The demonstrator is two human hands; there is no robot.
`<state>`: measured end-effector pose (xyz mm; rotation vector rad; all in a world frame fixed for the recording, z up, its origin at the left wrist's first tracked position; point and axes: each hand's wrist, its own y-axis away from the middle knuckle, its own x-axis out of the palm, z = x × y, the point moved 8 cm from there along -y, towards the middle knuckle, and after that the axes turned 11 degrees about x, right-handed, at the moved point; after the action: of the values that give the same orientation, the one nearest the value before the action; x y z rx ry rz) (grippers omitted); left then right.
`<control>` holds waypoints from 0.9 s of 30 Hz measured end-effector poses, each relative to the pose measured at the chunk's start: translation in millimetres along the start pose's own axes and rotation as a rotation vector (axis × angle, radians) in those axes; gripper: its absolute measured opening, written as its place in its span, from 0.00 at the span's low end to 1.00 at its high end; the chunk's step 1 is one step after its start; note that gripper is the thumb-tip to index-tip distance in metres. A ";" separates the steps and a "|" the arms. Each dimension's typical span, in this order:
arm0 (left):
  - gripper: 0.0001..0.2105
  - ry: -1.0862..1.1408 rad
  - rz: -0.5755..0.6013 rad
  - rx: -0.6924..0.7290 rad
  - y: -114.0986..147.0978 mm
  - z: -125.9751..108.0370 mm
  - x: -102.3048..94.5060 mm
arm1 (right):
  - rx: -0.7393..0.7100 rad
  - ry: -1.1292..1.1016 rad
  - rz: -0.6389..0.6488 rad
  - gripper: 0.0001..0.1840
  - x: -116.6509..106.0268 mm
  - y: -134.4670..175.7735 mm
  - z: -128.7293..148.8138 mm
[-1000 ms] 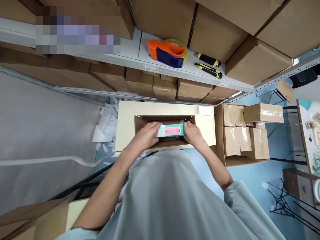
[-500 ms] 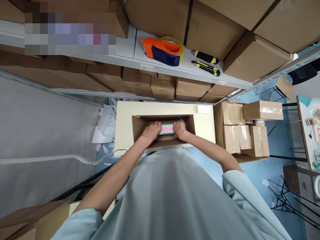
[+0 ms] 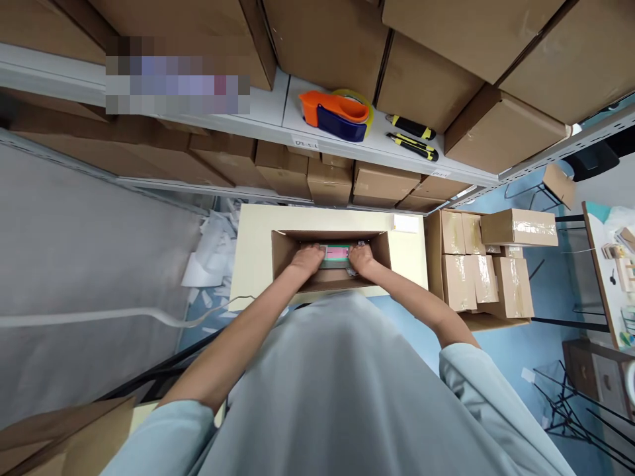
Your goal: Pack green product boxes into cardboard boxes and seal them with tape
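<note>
An open cardboard box point(image 3: 282, 261) stands on a pale yellow table point(image 3: 253, 228), and both of my hands reach down inside it. Between them is a small pink and green packet point(image 3: 338, 253), flat and box-like. My left hand point(image 3: 308, 258) is closed on the packet's left end, fingers curled over it. At the right end my right hand point(image 3: 362, 258) grips it the same way, with a bit of clear plastic showing by the fingers. The packet's underside and my fingertips are hidden.
Ahead, a shelf holds cardboard boxes, an orange and blue tape dispenser point(image 3: 335, 116) and two utility knives point(image 3: 411, 135). A small white box point(image 3: 405, 223) lies at the table's right end. Taped cartons point(image 3: 459, 281) fill a large box at right. A white cable point(image 3: 163, 317) runs in from the left.
My view has shifted slightly. Both hands still hold the packet in the box, and the packet's pink face now shows a little tilted away, with more green along its near edge.
</note>
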<state>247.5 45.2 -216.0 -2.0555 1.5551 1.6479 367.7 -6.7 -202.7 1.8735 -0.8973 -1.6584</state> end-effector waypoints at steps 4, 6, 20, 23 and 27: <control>0.14 0.025 -0.050 0.033 33.8 -2.1 -19.9 | -0.028 -0.066 -0.096 0.24 -19.0 46.1 -25.8; 0.15 0.114 -0.194 0.071 62.5 -4.1 -38.2 | -0.050 -0.209 -0.264 0.21 -32.4 79.3 -49.0; 0.10 0.354 -0.886 -0.404 184.4 32.9 -60.1 | 0.241 -0.892 -0.399 0.14 19.0 124.0 -138.4; 0.17 0.360 -0.866 -0.526 182.4 36.6 -47.2 | 0.225 -0.845 -0.397 0.12 20.0 114.4 -136.3; 0.21 0.427 -0.804 -0.667 176.0 35.7 -32.0 | 0.210 -0.726 -0.412 0.11 15.6 103.4 -133.6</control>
<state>98.5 2.5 -119.9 -2.9139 0.0377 1.5310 483.9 -96.9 -118.0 1.6608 -1.0235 -2.6845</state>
